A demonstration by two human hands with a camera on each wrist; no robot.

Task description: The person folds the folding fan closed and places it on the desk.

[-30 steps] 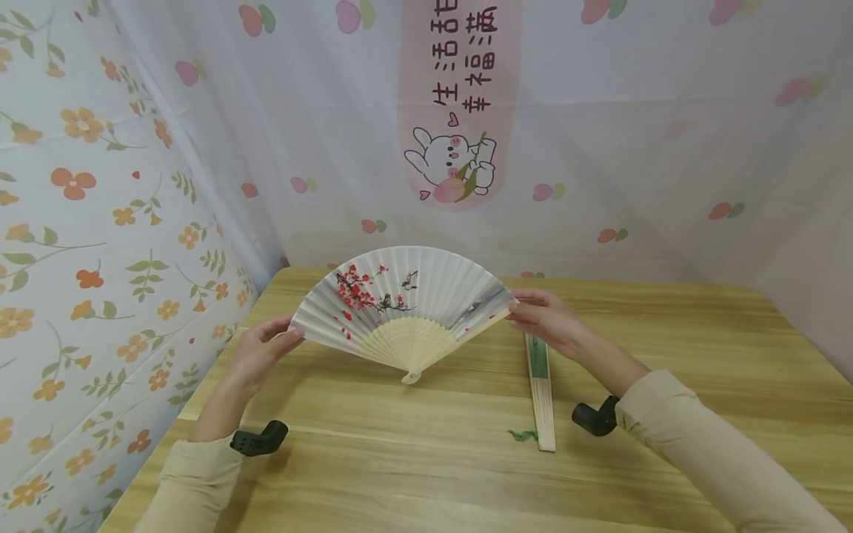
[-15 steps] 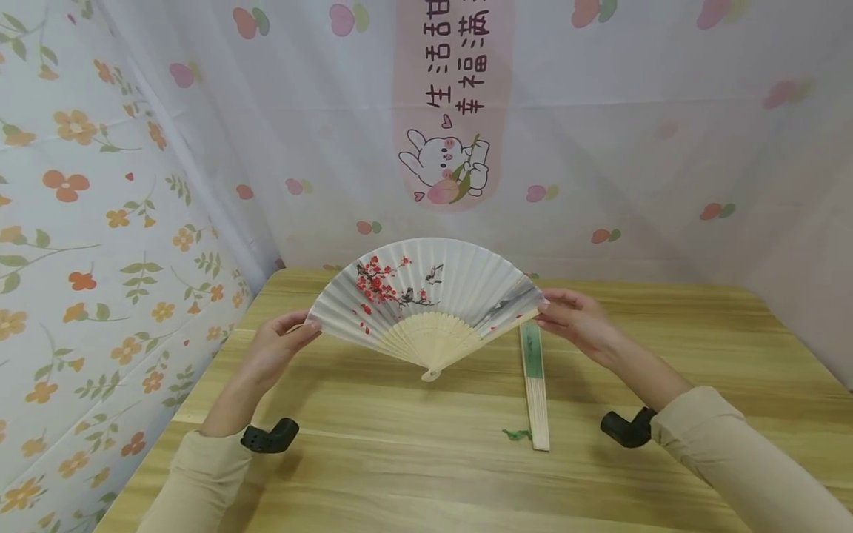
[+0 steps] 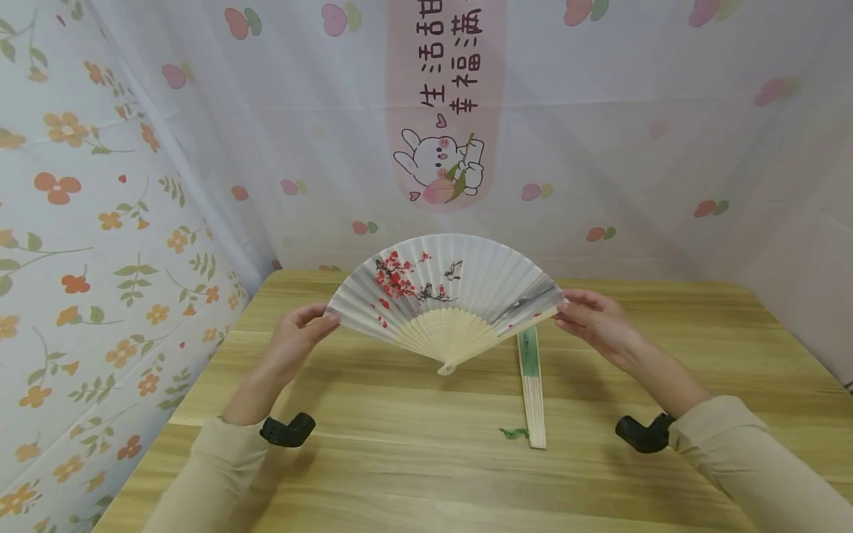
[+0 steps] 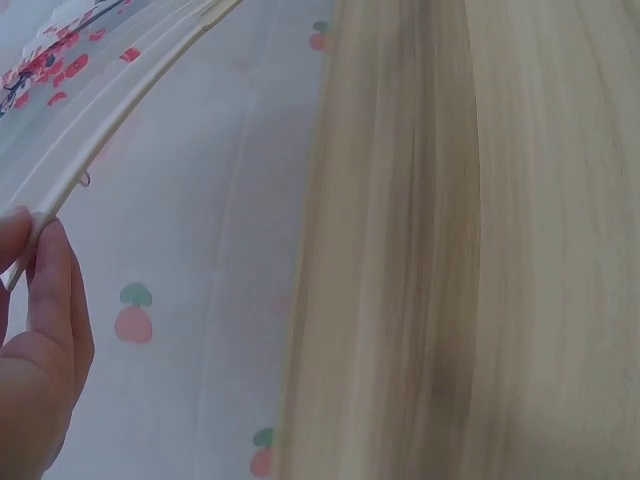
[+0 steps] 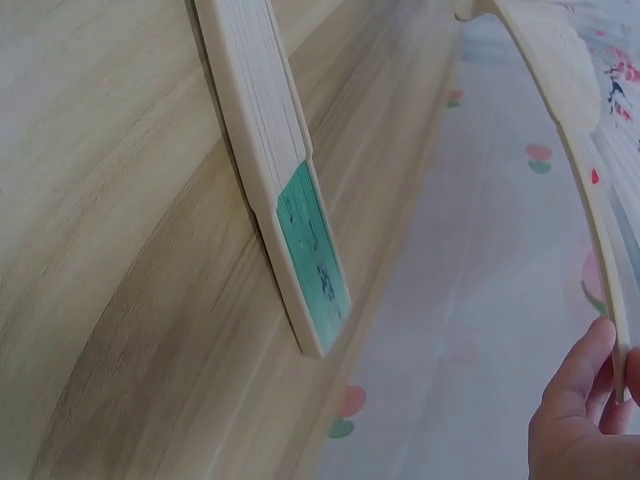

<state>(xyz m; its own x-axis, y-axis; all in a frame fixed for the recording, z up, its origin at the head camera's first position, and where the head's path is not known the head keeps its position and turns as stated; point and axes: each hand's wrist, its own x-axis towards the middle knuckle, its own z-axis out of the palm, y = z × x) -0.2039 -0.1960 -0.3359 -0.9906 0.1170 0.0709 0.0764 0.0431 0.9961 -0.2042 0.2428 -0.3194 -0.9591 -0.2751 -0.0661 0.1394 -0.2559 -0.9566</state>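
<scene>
A spread folding fan (image 3: 493, 274), white with red blossoms, small birds and pale ribs, is held up above the table. My left hand (image 3: 296, 340) pinches its left outer corner between thumb and fingers; the left wrist view shows this hand (image 4: 45, 320) gripping the fan's edge (image 4: 110, 125). At the opposite corner my right hand (image 3: 606, 329) pinches the other end rib, seen too in the right wrist view, where the fingers (image 5: 575, 375) hold the rib (image 5: 585, 190). Behind and below lies a folded green fan (image 3: 531, 385) with a green tassel (image 3: 513, 433).
The wooden table (image 3: 400, 474) spreads under both arms. A printed white curtain (image 3: 300, 133) hangs behind its far edge, and a flowered curtain (image 3: 100, 244) runs along the left side. Each wrist wears a black device, such as the left wrist camera (image 3: 288, 429).
Both hands and the spread fan have shifted to the right in the head view and risen slightly. The folded fan stays on the table; the head view has turned a little.
</scene>
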